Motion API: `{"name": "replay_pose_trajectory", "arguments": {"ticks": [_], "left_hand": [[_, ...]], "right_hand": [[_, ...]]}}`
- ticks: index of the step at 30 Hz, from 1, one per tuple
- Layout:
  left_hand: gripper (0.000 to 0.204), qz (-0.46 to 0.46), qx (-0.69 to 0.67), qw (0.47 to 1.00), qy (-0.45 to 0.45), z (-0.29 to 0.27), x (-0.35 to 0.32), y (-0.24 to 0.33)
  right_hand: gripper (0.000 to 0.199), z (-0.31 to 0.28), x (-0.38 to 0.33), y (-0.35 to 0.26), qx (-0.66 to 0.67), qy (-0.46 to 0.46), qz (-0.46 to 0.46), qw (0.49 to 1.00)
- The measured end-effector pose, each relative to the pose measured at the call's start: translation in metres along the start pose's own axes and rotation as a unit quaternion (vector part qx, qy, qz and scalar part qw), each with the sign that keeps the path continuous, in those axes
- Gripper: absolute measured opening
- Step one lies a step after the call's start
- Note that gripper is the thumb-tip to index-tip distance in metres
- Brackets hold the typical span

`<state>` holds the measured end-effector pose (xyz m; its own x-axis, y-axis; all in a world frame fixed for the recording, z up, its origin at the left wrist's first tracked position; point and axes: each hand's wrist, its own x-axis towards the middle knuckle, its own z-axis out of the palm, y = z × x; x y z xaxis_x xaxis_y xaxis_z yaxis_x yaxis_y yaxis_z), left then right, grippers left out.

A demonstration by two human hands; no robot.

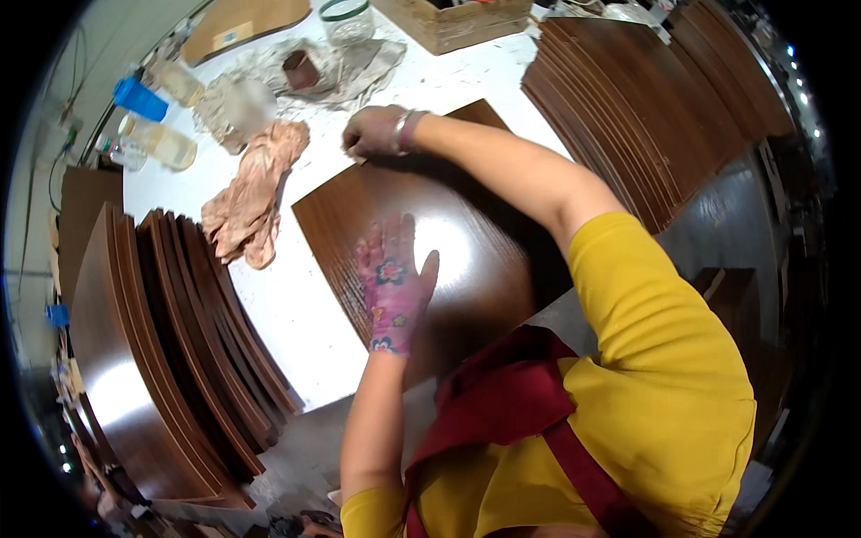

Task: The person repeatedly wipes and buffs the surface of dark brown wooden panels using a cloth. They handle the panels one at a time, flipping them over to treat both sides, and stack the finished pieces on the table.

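Note:
A glossy dark brown wooden panel (466, 233) lies on the white table in front of me. My left hand (393, 282), in a pink glove with a flower print, rests flat on the panel with its fingers stretched out. Across the far edge of the panel reaches my right arm, and my right hand (381, 133), in a stained glove, is closed near the panel's far left edge. Whatever its fingers pinch is too small to make out. A crumpled peach-coloured cloth (256, 193) lies left of the panel.
Stacks of brown panels stand at the left (170, 341) and at the right (619, 108). Farther back are plastic bottles (157, 139), a blue-lidded cup (141, 99), a grey rag (359, 72) with a small brown cup (300, 69), a glass jar (347, 20) and a cardboard box (462, 25).

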<state>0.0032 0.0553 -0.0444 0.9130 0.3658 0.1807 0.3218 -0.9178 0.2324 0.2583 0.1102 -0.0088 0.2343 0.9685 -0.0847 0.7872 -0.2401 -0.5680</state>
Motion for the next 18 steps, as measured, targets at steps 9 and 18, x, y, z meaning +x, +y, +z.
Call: {"name": "replay_pose_trajectory", "arguments": {"ticks": [9, 18], "left_hand": [[0.064, 0.005, 0.031, 0.999, 0.006, -0.004, 0.005, 0.006], [0.061, 0.03, 0.033, 0.999, 0.017, -0.007, 0.008, 0.007]], "right_hand": [[0.021, -0.098, -0.103, 0.14, -0.085, 0.024, 0.187, 0.978], [0.024, -0.077, -0.144, 0.126, 0.075, 0.217, 0.315, 0.921]]}}
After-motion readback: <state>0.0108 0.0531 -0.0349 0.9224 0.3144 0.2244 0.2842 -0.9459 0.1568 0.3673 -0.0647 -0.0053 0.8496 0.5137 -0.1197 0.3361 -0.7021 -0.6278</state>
